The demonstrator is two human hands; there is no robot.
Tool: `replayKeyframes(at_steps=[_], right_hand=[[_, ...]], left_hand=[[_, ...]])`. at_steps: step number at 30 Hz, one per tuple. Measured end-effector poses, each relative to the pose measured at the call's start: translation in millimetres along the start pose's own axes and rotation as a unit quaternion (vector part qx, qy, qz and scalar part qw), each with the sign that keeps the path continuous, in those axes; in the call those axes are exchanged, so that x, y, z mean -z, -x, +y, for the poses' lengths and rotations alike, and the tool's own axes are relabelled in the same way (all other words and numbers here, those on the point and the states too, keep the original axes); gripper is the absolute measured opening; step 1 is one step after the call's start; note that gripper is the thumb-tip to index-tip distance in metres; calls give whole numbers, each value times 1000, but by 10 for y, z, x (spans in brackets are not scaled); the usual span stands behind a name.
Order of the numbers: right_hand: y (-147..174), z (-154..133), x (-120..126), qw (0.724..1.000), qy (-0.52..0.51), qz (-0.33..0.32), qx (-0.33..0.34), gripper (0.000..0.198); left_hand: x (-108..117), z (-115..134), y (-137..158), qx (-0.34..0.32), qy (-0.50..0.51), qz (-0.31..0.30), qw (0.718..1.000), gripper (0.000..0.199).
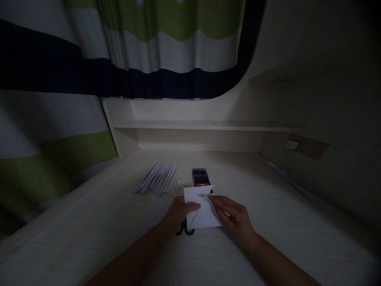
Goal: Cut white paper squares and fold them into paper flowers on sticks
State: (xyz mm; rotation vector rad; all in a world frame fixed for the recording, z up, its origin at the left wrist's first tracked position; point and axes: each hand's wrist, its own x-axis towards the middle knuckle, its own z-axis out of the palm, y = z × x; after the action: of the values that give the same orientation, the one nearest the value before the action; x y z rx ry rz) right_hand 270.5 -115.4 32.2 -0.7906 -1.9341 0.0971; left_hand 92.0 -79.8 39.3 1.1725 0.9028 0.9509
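- The left hand grips the left edge of a white sheet of paper, thumb lying on top and the other fingers hidden beneath it.
- The right hand pinches the sheet's right side, fingertips pressing on a folded flap near its middle.
- The paper sits over the desk near the middle, closer to the front edge than to the back.
- Black scissors lie on the desk partly under the sheet; only the handles show at its lower left corner.
- A small dark box rests just behind the paper.
- A bundle of folded paper strips lies to the box's left, toward the back edge.
- A striped curtain hangs above the shelf.
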Motion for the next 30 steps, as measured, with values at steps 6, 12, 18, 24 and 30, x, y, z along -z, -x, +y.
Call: replayKeyframes(at_steps=[6, 12, 18, 24, 30], right_hand=[[9, 25, 8, 999, 45, -16, 13, 45], [-4, 4, 16, 995, 86, -25, 43, 40], [-4, 5, 14, 989, 132, -57, 37, 38], [22, 45, -15, 984, 157, -80, 41, 38], [13, 34, -21, 984, 151, -85, 42, 38]], left_hand=[[17, 12, -2, -6, 19, -9, 1000, 25], [-5, -36, -10, -30, 39, -14, 999, 31], [-30, -69, -17, -17, 66, -29, 997, 33], [-55, -38, -4, -8, 102, -14, 995, 32], [-43, -74, -23, -15, 116, -23, 993, 33]])
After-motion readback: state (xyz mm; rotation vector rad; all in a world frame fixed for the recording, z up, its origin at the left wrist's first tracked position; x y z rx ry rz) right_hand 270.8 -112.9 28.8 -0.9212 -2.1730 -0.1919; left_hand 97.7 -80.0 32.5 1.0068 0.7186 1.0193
